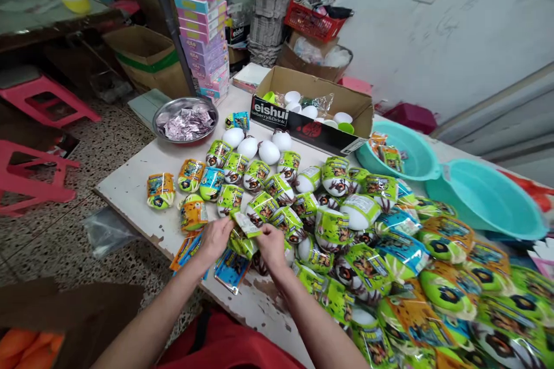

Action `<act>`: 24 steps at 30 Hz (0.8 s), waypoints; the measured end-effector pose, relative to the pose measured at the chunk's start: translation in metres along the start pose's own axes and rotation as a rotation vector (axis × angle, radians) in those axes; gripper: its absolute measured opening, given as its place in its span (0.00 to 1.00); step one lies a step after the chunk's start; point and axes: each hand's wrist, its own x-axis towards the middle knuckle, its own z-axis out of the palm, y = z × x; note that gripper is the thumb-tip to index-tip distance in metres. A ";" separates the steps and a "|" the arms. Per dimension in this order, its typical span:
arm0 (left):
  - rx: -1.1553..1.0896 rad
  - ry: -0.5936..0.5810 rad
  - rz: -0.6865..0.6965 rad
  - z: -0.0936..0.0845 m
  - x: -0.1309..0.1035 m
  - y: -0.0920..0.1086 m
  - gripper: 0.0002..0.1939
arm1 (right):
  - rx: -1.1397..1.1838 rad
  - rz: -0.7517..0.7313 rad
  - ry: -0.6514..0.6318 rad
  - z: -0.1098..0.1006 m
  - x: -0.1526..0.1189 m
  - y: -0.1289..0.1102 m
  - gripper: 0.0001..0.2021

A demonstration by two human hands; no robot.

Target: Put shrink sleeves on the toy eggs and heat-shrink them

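Between my two hands, near the front edge of the table, is a green printed wrapper sleeve with a pale label. My left hand pinches its left end and my right hand pinches its right end. Just behind and right of my hands, white toy eggs in green printed sleeves crowd the table. Plain-topped white eggs stand further back. An egg in an orange sleeve is left of my hands. Flat blue sleeves lie below them at the edge.
A metal bowl of small sachets stands at the back left. Behind the eggs is a cardboard box holding white and green shell halves. Two turquoise basins stand at the right. A tower of pink and purple boxes rises at the back.
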 end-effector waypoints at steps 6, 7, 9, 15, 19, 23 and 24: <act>-0.258 -0.022 -0.062 -0.006 0.028 0.019 0.18 | -0.160 -0.052 -0.072 -0.028 0.041 -0.022 0.14; -0.326 -0.058 -0.069 -0.006 0.031 0.023 0.18 | -0.224 -0.092 -0.050 -0.031 0.045 -0.025 0.13; -0.468 -0.135 -0.084 -0.007 0.036 0.031 0.15 | -0.358 -0.179 -0.004 -0.034 0.052 -0.031 0.12; -0.941 0.068 -0.182 -0.018 0.061 0.033 0.09 | -0.291 -0.212 -0.402 -0.039 0.103 -0.057 0.16; -1.162 0.281 -0.298 -0.032 0.068 0.017 0.07 | -0.494 -0.385 0.042 -0.032 0.190 -0.095 0.22; -1.271 0.231 -0.373 -0.038 0.057 0.000 0.09 | -0.965 -0.294 0.098 -0.001 0.268 -0.115 0.32; -1.280 0.233 -0.387 -0.038 0.054 -0.003 0.10 | -1.009 -0.250 0.073 0.006 0.279 -0.115 0.35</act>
